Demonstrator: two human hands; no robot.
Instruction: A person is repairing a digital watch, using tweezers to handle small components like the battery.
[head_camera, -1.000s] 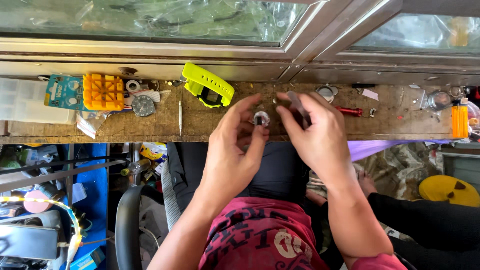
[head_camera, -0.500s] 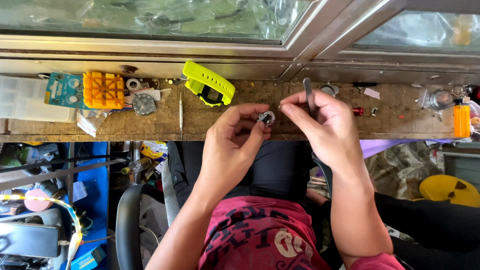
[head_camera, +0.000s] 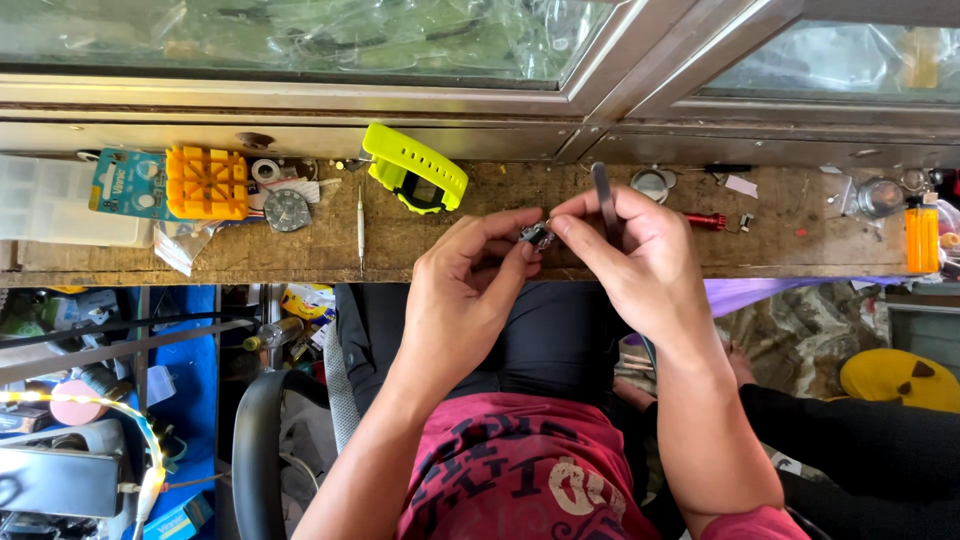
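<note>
Small metal watch part (head_camera: 536, 235) now pinched between my left hand (head_camera: 470, 290) fingertips, over the wooden bench (head_camera: 450, 240), below the yellow watch (head_camera: 415, 180). My right hand (head_camera: 640, 265) has raised its tweezers (head_camera: 603, 200) upright, fingers closing on the part.

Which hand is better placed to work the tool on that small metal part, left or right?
Right, probably. The right hand already grips the slim dark tool, its fingertips at the small metal part. The left hand pinches that part above the wooden bench, so it is occupied steadying it.
</note>
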